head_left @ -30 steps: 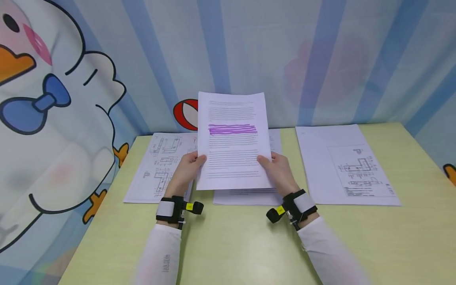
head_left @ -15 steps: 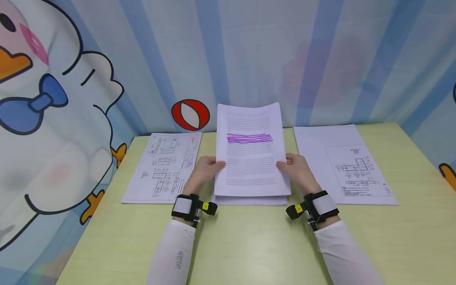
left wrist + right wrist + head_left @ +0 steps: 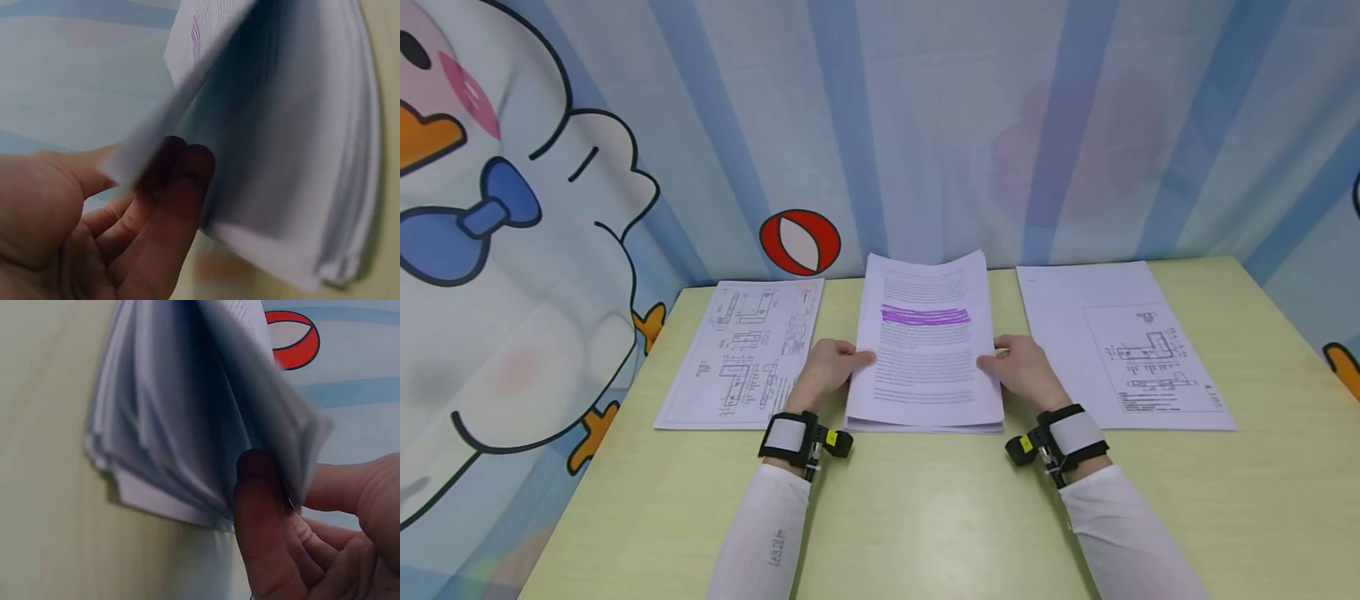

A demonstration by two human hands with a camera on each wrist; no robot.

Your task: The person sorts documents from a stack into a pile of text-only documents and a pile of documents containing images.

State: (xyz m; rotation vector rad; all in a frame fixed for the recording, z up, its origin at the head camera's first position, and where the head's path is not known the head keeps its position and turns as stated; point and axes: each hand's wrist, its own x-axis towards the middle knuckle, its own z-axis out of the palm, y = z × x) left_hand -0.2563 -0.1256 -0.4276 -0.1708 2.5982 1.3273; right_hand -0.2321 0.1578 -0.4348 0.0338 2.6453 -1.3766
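Observation:
A sheaf of printed paper (image 3: 925, 358) with purple highlighter strokes hangs low over a paper stack (image 3: 880, 428) in the middle of the table. My left hand (image 3: 835, 367) pinches its left edge, thumb on the front and fingers behind. The opposite edge is pinched by my right hand (image 3: 1022, 367) in the same way. In the left wrist view the fingers (image 3: 169, 212) lie behind the lifted sheets, above a stack with uneven edges. The right wrist view shows several sheets bent between thumb and fingers (image 3: 265, 525), with the stack beside them.
To the left lies a pile of technical drawings (image 3: 737, 358). Another pile of drawings (image 3: 1060, 333) lies on the right, close to my right hand. The pale table (image 3: 925, 525) ends at a striped curtain (image 3: 925, 125) printed with cartoon figures.
Both hands have moved the highlighted sheaf right, then lowered it onto or close above the middle stack. Its upper edge now bows. The side piles have not moved.

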